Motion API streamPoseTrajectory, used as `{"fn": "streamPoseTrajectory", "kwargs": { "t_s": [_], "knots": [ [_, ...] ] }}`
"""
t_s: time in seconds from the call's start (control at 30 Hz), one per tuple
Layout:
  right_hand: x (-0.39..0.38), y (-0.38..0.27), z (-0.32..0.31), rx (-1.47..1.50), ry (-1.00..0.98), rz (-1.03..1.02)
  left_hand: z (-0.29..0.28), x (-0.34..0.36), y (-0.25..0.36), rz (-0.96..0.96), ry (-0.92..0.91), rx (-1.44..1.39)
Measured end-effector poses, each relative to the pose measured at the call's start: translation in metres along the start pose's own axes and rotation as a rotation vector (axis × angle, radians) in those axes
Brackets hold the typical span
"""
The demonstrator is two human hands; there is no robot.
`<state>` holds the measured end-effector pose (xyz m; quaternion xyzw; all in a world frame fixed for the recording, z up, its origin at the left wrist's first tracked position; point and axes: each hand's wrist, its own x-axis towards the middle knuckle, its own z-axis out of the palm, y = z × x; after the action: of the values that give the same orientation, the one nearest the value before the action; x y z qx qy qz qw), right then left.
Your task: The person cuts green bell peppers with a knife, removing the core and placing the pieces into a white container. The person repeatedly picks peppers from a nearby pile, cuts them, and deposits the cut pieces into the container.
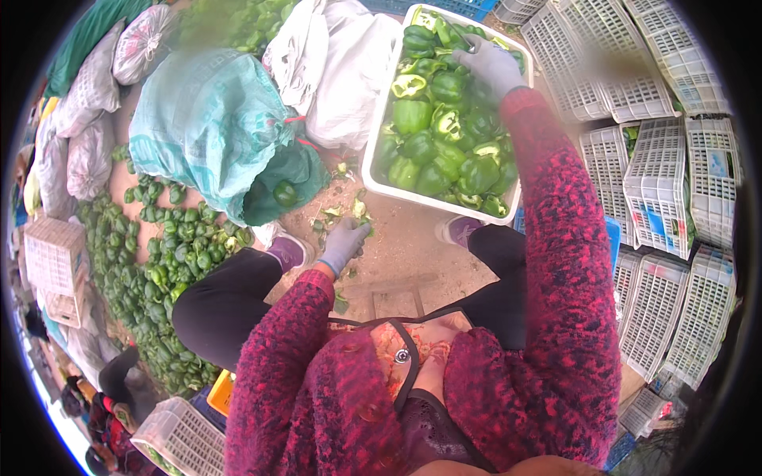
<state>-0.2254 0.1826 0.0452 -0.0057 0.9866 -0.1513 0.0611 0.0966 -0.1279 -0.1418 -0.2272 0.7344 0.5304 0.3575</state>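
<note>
My right hand point(494, 65), in a grey glove, reaches over the far right part of a white plastic tub point(373, 151). Its fingers are bent together at the peppers; a thin dark edge shows by the fingertips, too small to name. Green bell peppers point(413, 117), some whole and some cut open with pale insides, fill the tub. Low over the ground between my knees, my left hand point(343, 243), gloved as well, has its fingers curled in; what they hold, if anything, is hidden. Pepper scraps point(359, 208) lie just beyond it.
A teal woven sack point(210, 131) lies ahead on the left, with one pepper at its mouth. Many loose green peppers point(171, 262) cover the ground to my left. White sacks point(353, 87) stand beside the tub. Stacked white crates point(659, 186) line the right side.
</note>
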Motion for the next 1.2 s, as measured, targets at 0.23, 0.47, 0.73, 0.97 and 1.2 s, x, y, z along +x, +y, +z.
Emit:
{"fn": "streamPoseTrajectory", "kwargs": {
  "t_s": [0.23,0.47,0.73,0.97,1.2],
  "knots": [
    [0.022,-0.019,0.000,-0.035,-0.064,-0.050,-0.052,0.067,-0.082,0.118,0.459,0.492],
    [-0.174,-0.046,-0.041,0.805,0.007,-0.036,-0.149,0.154,-0.077,-0.087,0.898,0.273],
    [-0.260,-0.073,0.021,1.100,-0.321,0.303,-0.136,0.149,-0.099,-0.125,0.822,-0.090],
    [-0.276,-0.103,0.068,1.044,-0.543,0.147,-0.095,0.023,-0.027,0.285,0.347,-0.556],
    [-0.306,-0.076,0.037,1.073,-0.416,0.014,-0.045,-0.127,0.113,0.840,-0.036,-0.228]
  ]
}}
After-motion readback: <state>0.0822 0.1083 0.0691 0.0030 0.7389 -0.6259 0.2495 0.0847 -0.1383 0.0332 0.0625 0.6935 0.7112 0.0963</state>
